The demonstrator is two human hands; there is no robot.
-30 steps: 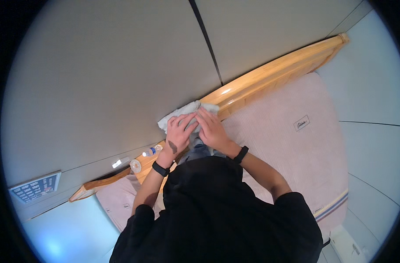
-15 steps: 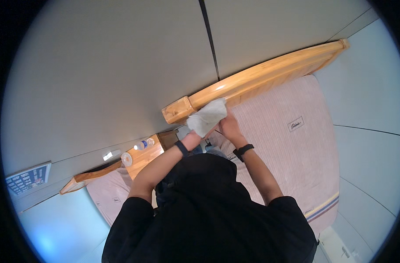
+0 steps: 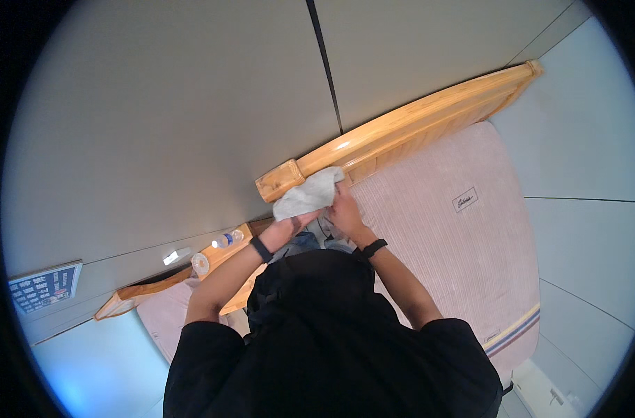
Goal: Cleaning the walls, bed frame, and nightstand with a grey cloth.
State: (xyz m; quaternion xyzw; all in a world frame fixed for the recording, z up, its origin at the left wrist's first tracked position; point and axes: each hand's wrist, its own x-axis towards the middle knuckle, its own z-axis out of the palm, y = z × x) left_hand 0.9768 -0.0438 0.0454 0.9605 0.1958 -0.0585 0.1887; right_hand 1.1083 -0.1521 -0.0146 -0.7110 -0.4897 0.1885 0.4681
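A light grey cloth (image 3: pixel 308 195) is bunched between my two hands, beside the end post of a wooden headboard (image 3: pixel 401 125). My left hand (image 3: pixel 287 231) is closed on the cloth's lower left part, its fingers partly under the fabric. At the cloth's right edge, my right hand (image 3: pixel 344 211) grips it with bent fingers. The cloth's upper edge overlaps the headboard near the post; whether it presses on the wood I cannot tell. A dark band sits on each of my wrists.
Right of my hands lies a bed with a pink ribbed cover (image 3: pixel 443 230). To the left, a wooden nightstand (image 3: pixel 244 285) bears a clear plastic bottle (image 3: pixel 227 240) and a roundish clear item (image 3: pixel 200 263). Beyond it stands a second bed (image 3: pixel 163 310). A grey wall (image 3: pixel 171 118) rises behind the headboard.
Both hands and the cloth have shifted a little left and down in the picture. The cloth is spread lower and more slanted, nearer the post. Both hands still hold it.
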